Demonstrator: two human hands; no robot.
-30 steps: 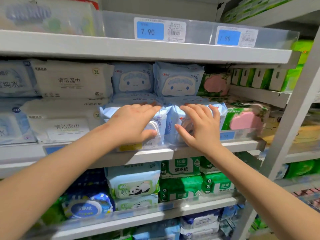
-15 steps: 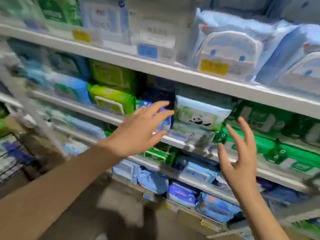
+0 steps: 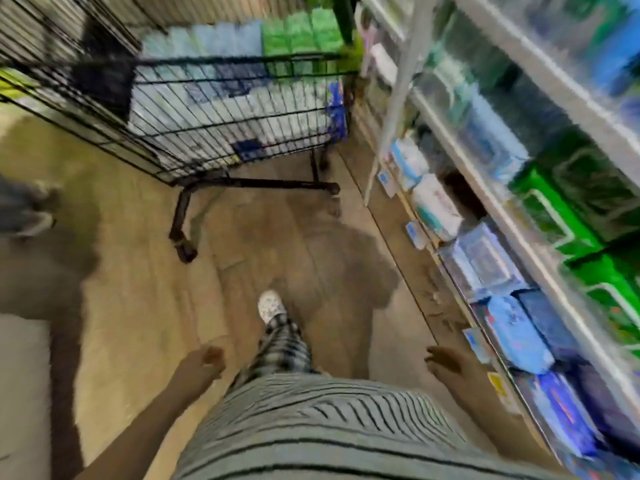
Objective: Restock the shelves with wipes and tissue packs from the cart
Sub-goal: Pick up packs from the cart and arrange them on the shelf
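The view is blurred and points down the aisle. A black wire cart (image 3: 221,109) stands ahead at upper left, loaded with pale blue and green packs (image 3: 242,39) of wipes and tissues. The shelves (image 3: 540,188) run along the right, full of blue, white and green packs. My left hand (image 3: 204,360) hangs low beside my hip, fingers loosely curled, holding nothing. My right hand (image 3: 446,362) hangs near the bottom shelf edge with fingers spread and nothing in it. Both hands are well short of the cart.
Wooden floor (image 3: 284,237) lies between me and the cart. My foot in a white shoe (image 3: 272,306) steps forward. Another person's shoes (image 3: 24,209) show at the left edge. A white shelf post (image 3: 398,98) stands close to the cart's right side.
Both hands left the packs on the shelf and dropped to my sides. My view swung left and down from the shelf to the floor and the cart.
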